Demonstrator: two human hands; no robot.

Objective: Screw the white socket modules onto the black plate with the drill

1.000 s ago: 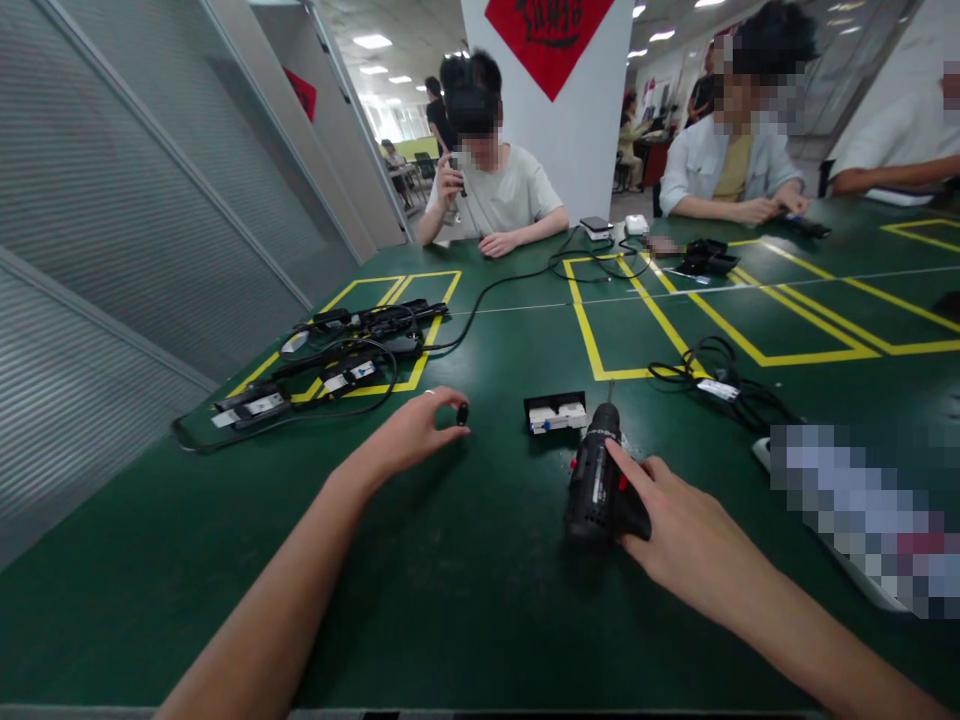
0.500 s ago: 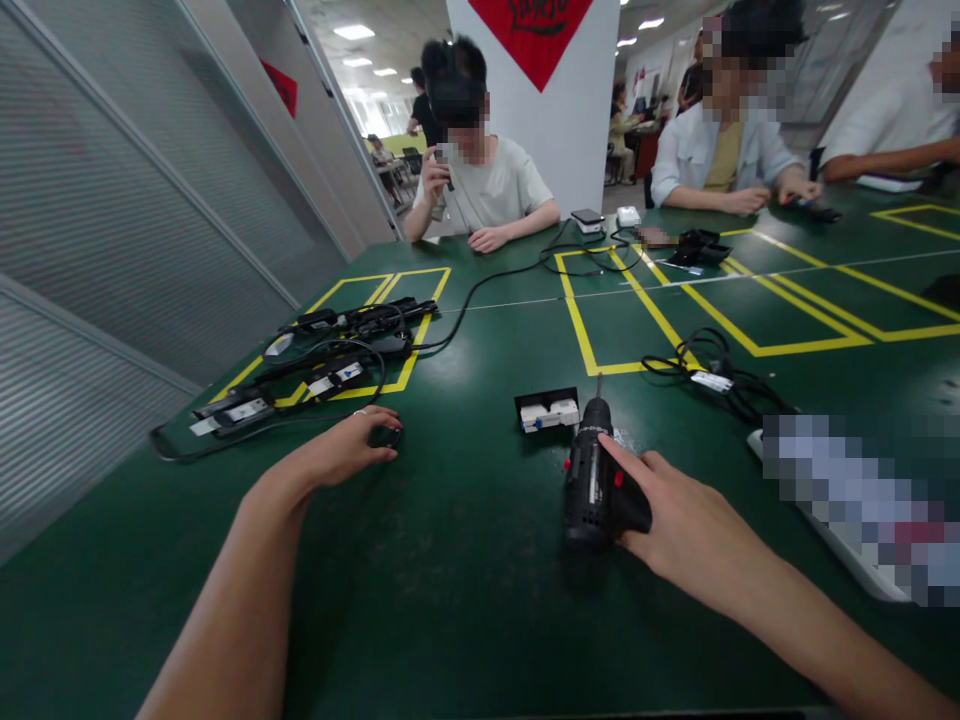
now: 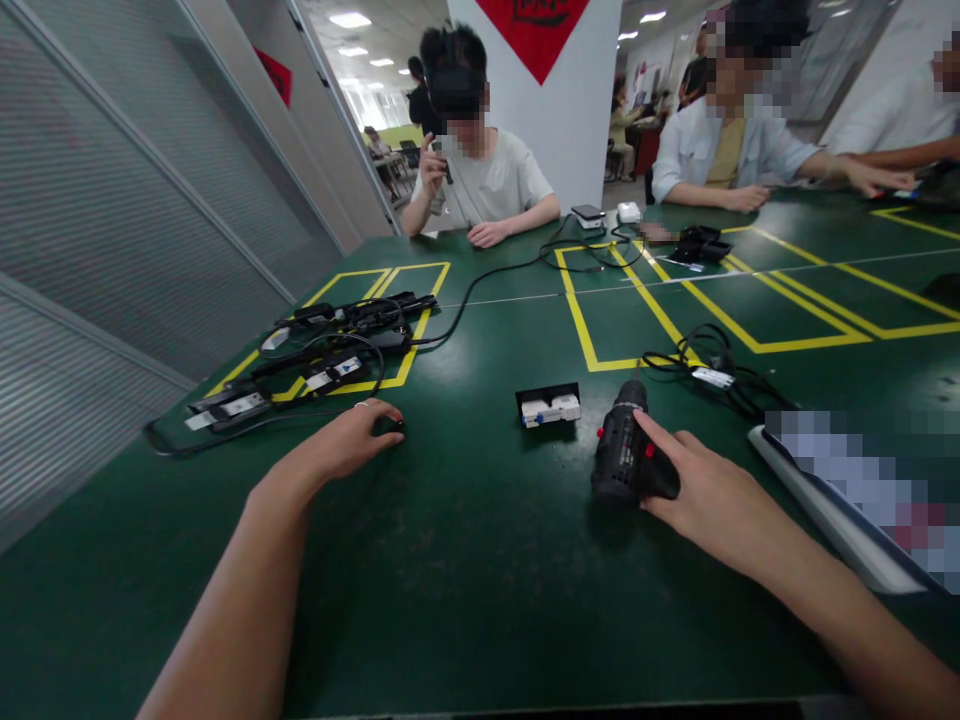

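Observation:
My right hand point(image 3: 705, 495) grips a black electric screwdriver point(image 3: 621, 450) lying on the green table point(image 3: 465, 560), its bit pointing away from me. My left hand point(image 3: 351, 440) rests palm down on the table at the left, fingertips on a small black part point(image 3: 395, 428). Between the hands sits a small black tray holding a white component point(image 3: 550, 407). The left hand wears a ring.
Black power adapters with cables point(image 3: 330, 350) lie in a yellow-taped box at the left. A coiled black cable point(image 3: 709, 365) sits at the right, beside a blurred white device point(image 3: 847, 500). Other people sit across the table point(image 3: 487, 180).
My left hand carried the small black part leftward and set it down on the table. My right hand shifted the screwdriver to the right and slightly farther away.

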